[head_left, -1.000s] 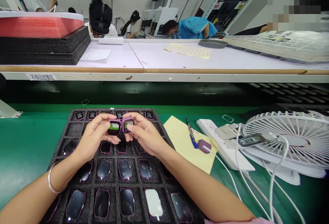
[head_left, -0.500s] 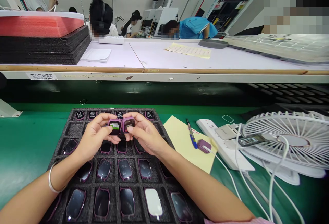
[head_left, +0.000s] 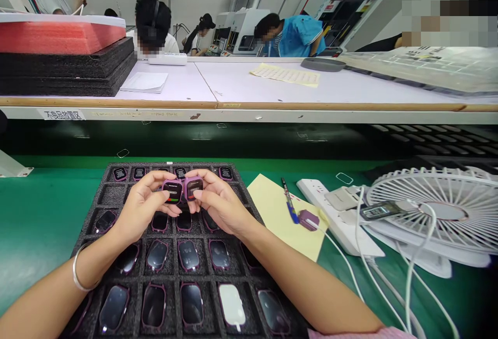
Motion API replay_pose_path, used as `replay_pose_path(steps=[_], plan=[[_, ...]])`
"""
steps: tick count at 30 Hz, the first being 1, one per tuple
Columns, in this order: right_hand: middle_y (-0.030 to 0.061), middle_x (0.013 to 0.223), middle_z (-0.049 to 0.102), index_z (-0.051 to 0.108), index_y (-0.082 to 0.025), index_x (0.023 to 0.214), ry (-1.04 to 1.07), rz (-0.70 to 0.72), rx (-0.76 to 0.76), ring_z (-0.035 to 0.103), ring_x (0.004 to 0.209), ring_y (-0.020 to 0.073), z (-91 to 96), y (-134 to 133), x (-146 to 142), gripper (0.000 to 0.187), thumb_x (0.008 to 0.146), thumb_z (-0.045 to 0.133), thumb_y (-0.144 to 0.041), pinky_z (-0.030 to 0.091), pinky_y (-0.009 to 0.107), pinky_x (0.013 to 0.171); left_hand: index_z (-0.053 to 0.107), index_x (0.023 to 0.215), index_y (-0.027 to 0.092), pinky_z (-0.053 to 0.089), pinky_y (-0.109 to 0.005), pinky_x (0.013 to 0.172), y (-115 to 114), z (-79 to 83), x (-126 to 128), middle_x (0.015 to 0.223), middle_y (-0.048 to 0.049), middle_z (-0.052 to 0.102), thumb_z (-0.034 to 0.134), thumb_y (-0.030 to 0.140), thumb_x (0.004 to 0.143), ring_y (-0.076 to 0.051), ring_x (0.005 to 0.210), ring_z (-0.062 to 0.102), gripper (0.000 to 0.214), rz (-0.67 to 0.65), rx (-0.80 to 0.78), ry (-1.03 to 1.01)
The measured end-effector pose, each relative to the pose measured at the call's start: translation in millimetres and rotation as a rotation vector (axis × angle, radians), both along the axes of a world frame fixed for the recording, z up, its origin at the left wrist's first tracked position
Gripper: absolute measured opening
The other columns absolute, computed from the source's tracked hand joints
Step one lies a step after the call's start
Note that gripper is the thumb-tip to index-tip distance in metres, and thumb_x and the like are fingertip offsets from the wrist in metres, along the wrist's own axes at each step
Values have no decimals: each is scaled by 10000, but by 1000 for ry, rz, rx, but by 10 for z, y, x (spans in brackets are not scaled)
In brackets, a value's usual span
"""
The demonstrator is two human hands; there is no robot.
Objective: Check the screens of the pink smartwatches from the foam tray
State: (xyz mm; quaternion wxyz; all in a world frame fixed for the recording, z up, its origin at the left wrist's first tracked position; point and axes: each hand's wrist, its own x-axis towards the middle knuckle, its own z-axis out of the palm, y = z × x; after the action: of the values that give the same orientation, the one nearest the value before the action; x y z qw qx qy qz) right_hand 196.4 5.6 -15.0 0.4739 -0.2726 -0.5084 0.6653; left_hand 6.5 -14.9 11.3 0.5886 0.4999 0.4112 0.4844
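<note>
From my feed: L hand (head_left: pixel 142 207) fingers pinched on purple watch unit (head_left: pixel 173 192), R hand (head_left: pixel 218 205) pinched on second unit (head_left: pixel 193 187), both side by side above foam tray (head_left: pixel 112 194), vs 0.5 s ago L screen's green patch now red/green strip, hands same spot, yellow sheet (head_left: pixel 278 209) right of tray.

Our left hand (head_left: pixel 142 205) and right hand (head_left: pixel 218 203) cover several pockets in the middle of the foam tray (head_left: pixel 111 194), so we can't tell what lies under them. The print on the two small watch screens (head_left: pixel 182 189) is too tiny to read. The tray's near row is cut off by the bottom edge, the fan (head_left: pixel 439 214) by the right one. Faces across the desk (head_left: pixel 272 87) are blurred.
</note>
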Motion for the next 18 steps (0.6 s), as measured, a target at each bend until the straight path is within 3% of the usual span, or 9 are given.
replay_pose_path(steps=[5, 13, 18], plan=[[-26, 809, 624, 615, -217, 1108, -9, -8, -25, 602, 582, 115, 5, -1, -4, 331, 817, 751, -299, 457, 270, 567, 615, 1048, 174, 641, -283, 579, -4, 15, 26, 1051, -41, 701, 739, 291, 779, -155, 574, 737, 318, 27, 0, 38], [-17, 854, 647, 630, -219, 1117, 10, -14, -6, 621, 596, 114, -4, 4, -17, 373, 754, 694, -164, 441, 264, 574, 621, 1124, 182, 647, -326, 638, 13, 0, 5, 1041, -54, 683, 745, 255, 779, -177, 631, 744, 374, 9, 3, 0], [-6, 913, 654, 634, -234, 1144, 31, -27, 12, 631, 627, 104, 24, 27, -9, 382, 780, 711, -150, 475, 245, 593, 648, 1185, 229, 611, -251, 656, -93, 164, -1, 1026, -45, 686, 792, 110, 741, -124, 663, 703, 482, -70, 53, -100]])
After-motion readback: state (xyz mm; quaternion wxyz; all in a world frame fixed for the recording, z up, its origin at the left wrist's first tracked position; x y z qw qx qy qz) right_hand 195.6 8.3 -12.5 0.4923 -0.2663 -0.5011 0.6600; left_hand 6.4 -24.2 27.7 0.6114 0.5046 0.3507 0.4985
